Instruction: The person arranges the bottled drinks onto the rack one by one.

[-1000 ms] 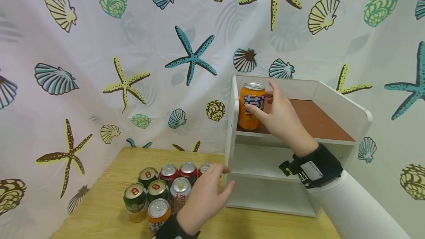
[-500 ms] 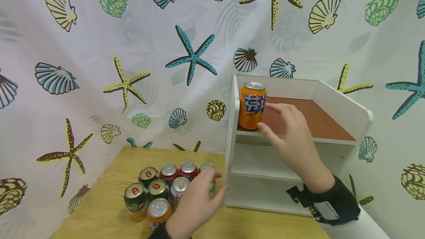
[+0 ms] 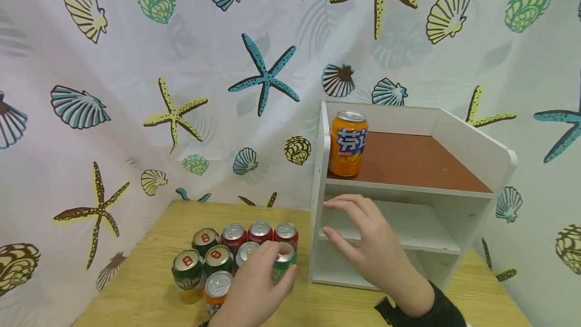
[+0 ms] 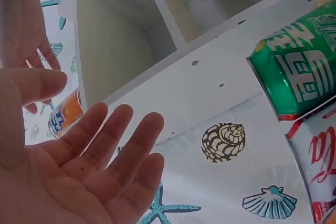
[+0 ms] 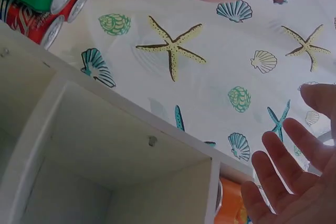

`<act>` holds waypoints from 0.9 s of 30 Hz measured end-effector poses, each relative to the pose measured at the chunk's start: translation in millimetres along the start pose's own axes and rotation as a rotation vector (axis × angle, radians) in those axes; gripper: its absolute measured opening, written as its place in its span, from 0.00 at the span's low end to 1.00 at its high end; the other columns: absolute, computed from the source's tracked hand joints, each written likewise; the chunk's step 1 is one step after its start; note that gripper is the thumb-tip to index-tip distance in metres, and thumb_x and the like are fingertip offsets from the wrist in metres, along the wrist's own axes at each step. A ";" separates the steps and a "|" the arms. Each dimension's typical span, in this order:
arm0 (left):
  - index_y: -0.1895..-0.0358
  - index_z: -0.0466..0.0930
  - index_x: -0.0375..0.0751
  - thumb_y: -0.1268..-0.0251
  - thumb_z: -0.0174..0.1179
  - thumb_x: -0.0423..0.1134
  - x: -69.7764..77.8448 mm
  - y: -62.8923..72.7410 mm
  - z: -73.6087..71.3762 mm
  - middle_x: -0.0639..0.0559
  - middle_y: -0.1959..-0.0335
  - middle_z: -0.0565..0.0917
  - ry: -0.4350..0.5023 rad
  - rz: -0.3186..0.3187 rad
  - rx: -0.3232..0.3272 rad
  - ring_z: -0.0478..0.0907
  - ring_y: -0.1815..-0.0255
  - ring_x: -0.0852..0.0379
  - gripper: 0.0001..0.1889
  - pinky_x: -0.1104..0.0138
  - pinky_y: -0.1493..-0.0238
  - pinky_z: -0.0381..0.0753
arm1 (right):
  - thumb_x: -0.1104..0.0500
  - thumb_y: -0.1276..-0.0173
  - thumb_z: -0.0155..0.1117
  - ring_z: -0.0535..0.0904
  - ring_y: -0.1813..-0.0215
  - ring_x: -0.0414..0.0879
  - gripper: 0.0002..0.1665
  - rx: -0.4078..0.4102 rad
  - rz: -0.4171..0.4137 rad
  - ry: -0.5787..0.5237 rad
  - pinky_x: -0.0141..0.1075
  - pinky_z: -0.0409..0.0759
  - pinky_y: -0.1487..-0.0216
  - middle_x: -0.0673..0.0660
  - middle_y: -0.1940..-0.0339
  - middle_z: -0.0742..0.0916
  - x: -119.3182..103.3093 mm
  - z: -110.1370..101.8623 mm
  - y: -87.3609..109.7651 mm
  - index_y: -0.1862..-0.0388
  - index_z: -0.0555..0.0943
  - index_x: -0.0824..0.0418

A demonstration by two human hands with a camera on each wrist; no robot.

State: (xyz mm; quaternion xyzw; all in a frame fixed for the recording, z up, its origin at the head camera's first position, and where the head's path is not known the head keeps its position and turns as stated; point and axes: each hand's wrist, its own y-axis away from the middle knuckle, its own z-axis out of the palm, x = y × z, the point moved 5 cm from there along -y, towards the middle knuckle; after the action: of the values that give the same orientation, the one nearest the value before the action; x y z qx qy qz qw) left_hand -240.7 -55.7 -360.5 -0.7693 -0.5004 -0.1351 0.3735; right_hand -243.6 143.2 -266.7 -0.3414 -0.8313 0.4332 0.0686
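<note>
Orange can (image 3: pixel 348 144) on shelf (image 3: pixel 422 160), right hand (image 3: pixel 376 249) apart

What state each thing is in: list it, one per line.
Left hand: relaxed, holding nothing
Right hand: relaxed, holding nothing
Shelf can: upright on the top level; sealed or opened, too small to tell
Table cans: upright, clustered; sealed or opened, too small to tell
Shelf: standing, open-fronted
Backdrop: hanging

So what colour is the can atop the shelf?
The can is orange with blue-and-white lettering, clearest in the head view.
</note>
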 end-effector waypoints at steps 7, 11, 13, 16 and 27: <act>0.50 0.81 0.48 0.30 0.67 0.45 -6.8 8.7 -3.9 0.59 0.55 0.83 0.001 -0.031 0.002 0.79 0.62 0.65 0.11 0.68 0.62 0.81 | 0.60 0.39 0.80 0.80 0.42 0.43 0.26 -0.051 0.012 -0.037 0.44 0.83 0.45 0.45 0.45 0.84 -3.4 39.8 25.9 0.42 0.82 0.54; 0.50 0.81 0.46 0.31 0.68 0.45 -12.4 12.3 -3.6 0.58 0.58 0.82 0.035 -0.058 -0.019 0.72 0.69 0.68 0.12 0.72 0.69 0.75 | 0.57 0.38 0.80 0.79 0.42 0.41 0.25 -0.110 0.072 -0.050 0.43 0.84 0.45 0.43 0.45 0.83 -3.3 62.6 40.7 0.42 0.82 0.51; 0.51 0.81 0.45 0.31 0.68 0.44 -15.8 14.0 -3.4 0.58 0.59 0.81 0.048 -0.067 -0.020 0.71 0.70 0.68 0.11 0.73 0.70 0.74 | 0.56 0.38 0.79 0.79 0.41 0.41 0.25 -0.125 0.094 -0.066 0.43 0.84 0.44 0.42 0.45 0.83 -3.5 72.0 46.1 0.42 0.82 0.50; 0.52 0.81 0.46 0.32 0.68 0.43 -21.8 17.6 -3.1 0.60 0.61 0.81 0.052 -0.080 -0.015 0.72 0.69 0.69 0.10 0.72 0.69 0.75 | 0.55 0.38 0.79 0.79 0.40 0.41 0.25 -0.135 0.114 -0.097 0.44 0.84 0.43 0.41 0.44 0.82 -4.1 83.5 51.6 0.42 0.82 0.50; 0.52 0.81 0.50 0.33 0.70 0.46 -41.2 33.2 -4.5 0.59 0.56 0.83 0.014 -0.124 0.004 0.81 0.58 0.62 0.11 0.68 0.60 0.82 | 0.55 0.35 0.77 0.79 0.41 0.40 0.25 -0.214 0.176 -0.165 0.43 0.85 0.43 0.43 0.44 0.82 -4.4 116.3 62.5 0.40 0.81 0.53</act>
State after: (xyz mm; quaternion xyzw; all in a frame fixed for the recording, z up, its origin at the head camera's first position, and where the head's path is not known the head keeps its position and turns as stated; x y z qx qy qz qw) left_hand -230.1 -93.8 -396.0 -0.7351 -0.5448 -0.1625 0.3692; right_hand -256.2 86.7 -385.4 -0.3814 -0.8424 0.3732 -0.0748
